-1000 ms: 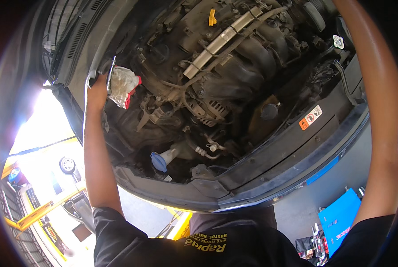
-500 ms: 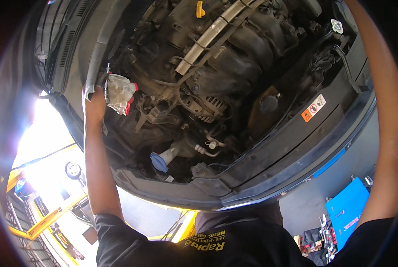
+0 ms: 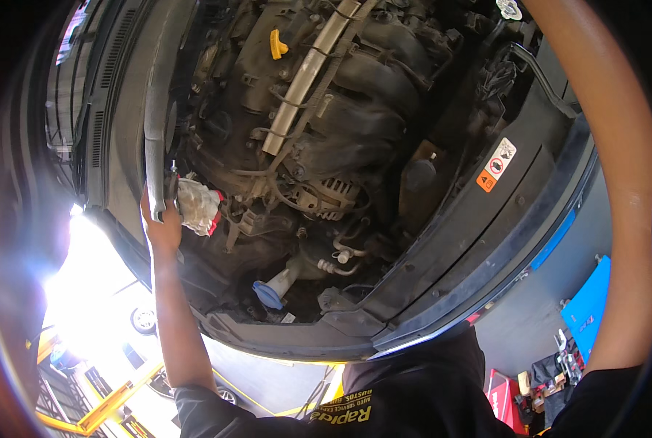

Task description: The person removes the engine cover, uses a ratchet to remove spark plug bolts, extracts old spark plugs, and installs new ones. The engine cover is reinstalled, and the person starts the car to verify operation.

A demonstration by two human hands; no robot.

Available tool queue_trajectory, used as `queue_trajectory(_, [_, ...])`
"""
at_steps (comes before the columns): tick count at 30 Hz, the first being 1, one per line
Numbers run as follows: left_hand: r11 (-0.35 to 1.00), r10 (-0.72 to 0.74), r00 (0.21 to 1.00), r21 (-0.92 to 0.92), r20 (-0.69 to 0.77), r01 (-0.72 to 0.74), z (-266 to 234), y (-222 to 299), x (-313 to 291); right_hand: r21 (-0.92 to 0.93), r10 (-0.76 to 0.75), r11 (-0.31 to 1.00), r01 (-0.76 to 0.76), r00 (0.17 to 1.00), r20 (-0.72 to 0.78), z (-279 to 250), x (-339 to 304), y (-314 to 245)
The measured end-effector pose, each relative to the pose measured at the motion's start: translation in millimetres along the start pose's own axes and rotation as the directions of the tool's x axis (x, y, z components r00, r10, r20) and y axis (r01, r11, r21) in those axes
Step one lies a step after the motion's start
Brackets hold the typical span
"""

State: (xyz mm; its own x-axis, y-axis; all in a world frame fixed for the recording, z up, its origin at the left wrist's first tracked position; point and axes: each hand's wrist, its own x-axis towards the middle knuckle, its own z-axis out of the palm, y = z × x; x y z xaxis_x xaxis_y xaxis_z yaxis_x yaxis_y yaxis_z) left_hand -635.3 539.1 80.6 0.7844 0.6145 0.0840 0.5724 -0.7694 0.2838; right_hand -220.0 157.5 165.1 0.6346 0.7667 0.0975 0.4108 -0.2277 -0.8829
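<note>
My left hand (image 3: 164,232) reaches into the open engine bay at the left. It is closed at the lower end of a long grey rubber-like strip (image 3: 155,131), which partly covers the fingers. What exactly they grip is hidden. Against the hand, on its engine side, sits a bunched dirty-white cloth or glove (image 3: 197,206) with red edging. A small metal stud (image 3: 173,166) sticks up just above it. My right forearm (image 3: 629,190) runs up the right side and leaves the picture at the top, so the right hand is out of sight.
Nearby are the engine (image 3: 366,102) with a silver rail (image 3: 296,98), a yellow dipstick handle (image 3: 277,45) and a blue washer-fluid cap (image 3: 269,294). The car's front edge (image 3: 442,285) curves below. Beyond stand a blue panel (image 3: 587,306), a red cabinet (image 3: 504,401) and loose tools.
The view has shifted, so the engine bay sits lower and farther left. My left hand stays by the grey strip and the cloth. A red cabinet has come into sight at the lower right.
</note>
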Motion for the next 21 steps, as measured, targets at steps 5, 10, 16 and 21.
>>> queue_trajectory(5, [1.000, -0.016, 1.000, 0.003, 0.012, 0.016, 1, -8, 0, 0.087, 0.048, 0.995, -0.047, 0.999, -0.011, 5, -6, 3])
queue_trajectory(10, [1.000, -0.004, 1.000, -0.014, -0.011, 0.004, 0, 22, -3, 0.180, 0.097, 0.979, -0.091, 0.995, -0.024, 9, -9, 5])
queue_trajectory(16, [0.940, 0.342, 0.937, -0.024, 0.068, -0.341, 1, 67, -12, 0.293, 0.182, 0.942, -0.166, 0.983, -0.030, 12, -11, 10])
queue_trajectory(21, [0.971, 0.226, 0.970, 0.055, 0.090, -0.231, 24, 92, -28, 0.416, 0.311, 0.872, -0.257, 0.948, -0.067, 26, -23, 31])
